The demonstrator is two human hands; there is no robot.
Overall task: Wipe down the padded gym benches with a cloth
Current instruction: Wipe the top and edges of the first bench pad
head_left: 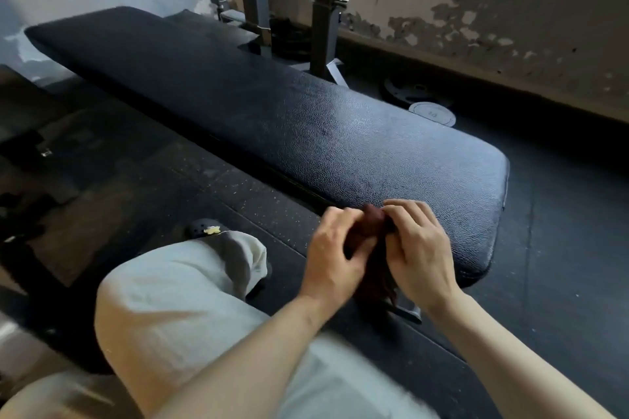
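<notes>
Low in the frame, right of centre, the left hand (335, 248) and right hand (417, 248) both pinch a dark reddish cloth (372, 250) over the near edge of the padded bench (306, 119). The cloth looks soft, light and limp; bunching it into a pad should suit wiping. The hands hide most of the cloth, its lower end blurs into shadow, and the bench legs are mostly hidden.

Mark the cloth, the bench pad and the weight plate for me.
cloth (374, 219): head view, bunched top between both hands.
bench pad (306, 126): head view, middle of its top surface.
weight plate (432, 114): head view, pale flat face.
</notes>
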